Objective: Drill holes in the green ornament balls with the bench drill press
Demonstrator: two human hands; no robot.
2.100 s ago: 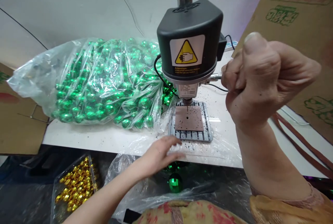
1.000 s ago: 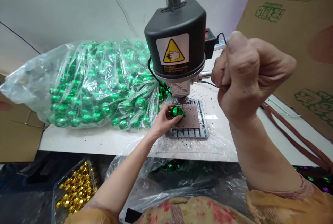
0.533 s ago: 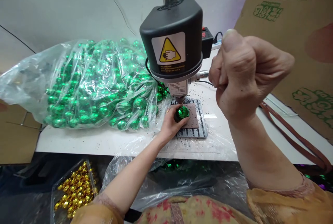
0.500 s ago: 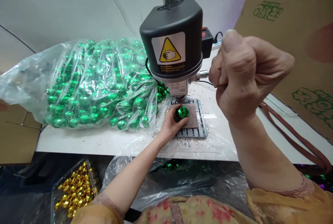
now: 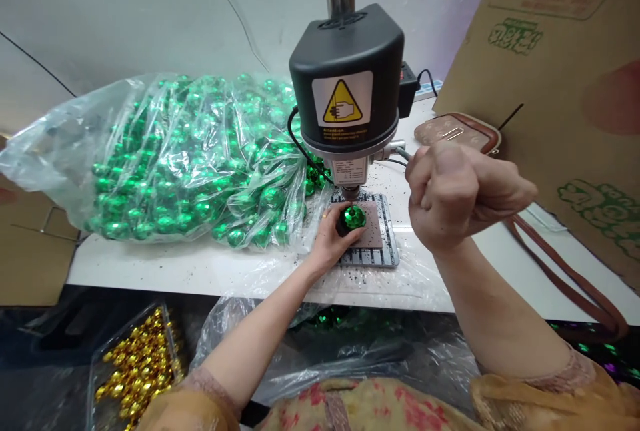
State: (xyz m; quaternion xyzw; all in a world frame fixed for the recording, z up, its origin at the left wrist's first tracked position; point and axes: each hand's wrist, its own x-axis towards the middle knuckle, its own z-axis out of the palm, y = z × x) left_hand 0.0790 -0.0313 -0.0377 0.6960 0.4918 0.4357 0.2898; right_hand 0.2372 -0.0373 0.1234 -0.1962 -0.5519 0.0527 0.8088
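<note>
- Left hand: thumb and fingers curled part-way round a faceted green ball, holding it by its left side.
- The ball lies at that hand's fingertips, over a brown board — round, so no long axis — with the drill chuck just above; bit contact unclear.
- Right hand: fist wrapped round the drill's lever, farther from the ball.
- Beyond and left of the left hand: a bag of green balls on the counter.

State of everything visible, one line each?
drill: upright; can't tell if running
green ball: gripped, under drill
left hand: closed around green ball
right hand: closed on lever
clear bag: lying, bulging
tray: holding gold balls
metal base: flat, dark-speckled
purse: looks closed
</note>
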